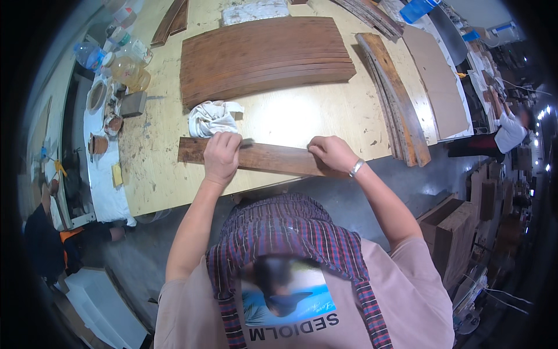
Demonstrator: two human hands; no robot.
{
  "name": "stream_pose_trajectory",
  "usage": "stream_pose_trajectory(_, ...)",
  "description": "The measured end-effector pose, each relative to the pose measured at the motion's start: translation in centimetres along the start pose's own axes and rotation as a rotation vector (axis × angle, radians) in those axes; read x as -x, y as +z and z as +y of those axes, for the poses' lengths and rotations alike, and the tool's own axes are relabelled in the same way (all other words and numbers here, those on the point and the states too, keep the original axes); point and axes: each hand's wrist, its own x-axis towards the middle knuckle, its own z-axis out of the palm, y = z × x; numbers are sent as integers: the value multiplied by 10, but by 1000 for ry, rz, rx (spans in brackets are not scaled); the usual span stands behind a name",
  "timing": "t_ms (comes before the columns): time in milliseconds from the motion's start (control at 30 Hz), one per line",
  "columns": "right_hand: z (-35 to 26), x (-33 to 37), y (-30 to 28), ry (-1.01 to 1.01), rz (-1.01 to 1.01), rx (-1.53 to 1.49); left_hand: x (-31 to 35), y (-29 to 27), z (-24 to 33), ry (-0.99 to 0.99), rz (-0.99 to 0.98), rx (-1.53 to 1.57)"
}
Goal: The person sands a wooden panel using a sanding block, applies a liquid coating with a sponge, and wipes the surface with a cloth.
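Note:
A narrow brown wooden board (273, 158) lies along the near edge of the pale table. My left hand (221, 156) is closed over its left part, with a small dark thing at the fingertips that I cannot make out. My right hand (332, 153) grips the board towards its right end, fingers curled over the far edge. Just beyond my left hand sits a crumpled white cloth (212, 118). Farther back, a wide stack of similar brown boards (264, 55) rests on the table.
Long rough-edged boards (395, 99) lie at the right, beside a flat brown sheet (436, 81). Bottles (129, 71), a grey block (133, 104) and a yellow piece (117, 174) line the left edge. Other people are at the far right (511, 132) and far left.

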Motion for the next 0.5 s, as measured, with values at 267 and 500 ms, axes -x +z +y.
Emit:
stream_pose_trajectory(267,55,79,11,646,514,-135,5,14,-9,-50,3,26)
stream_pose_trajectory(500,79,75,18,628,335,-792,5,15,-7,-61,-10,33)
